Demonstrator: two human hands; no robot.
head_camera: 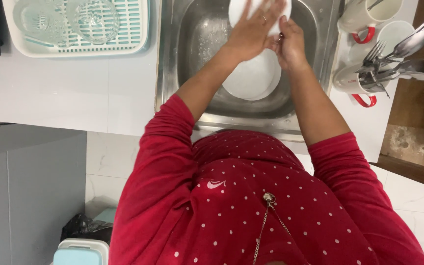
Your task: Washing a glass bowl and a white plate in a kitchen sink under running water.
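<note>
White plate (244, 12) between both hands, left hand (253, 29), right hand (290, 44)

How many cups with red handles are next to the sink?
2 show red handles: one cup at the top right by the sink, one cup lower down under the forks. A third white cup sits between them; its handle is hidden.

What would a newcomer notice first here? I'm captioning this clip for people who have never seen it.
First, the two hands over the steel sink: the left hand spread on a white dish, the right hand beside it, above a white plate in the basin. Then the forks and spoons piled on red-handled mugs at right, and the drying rack at upper left.
</note>
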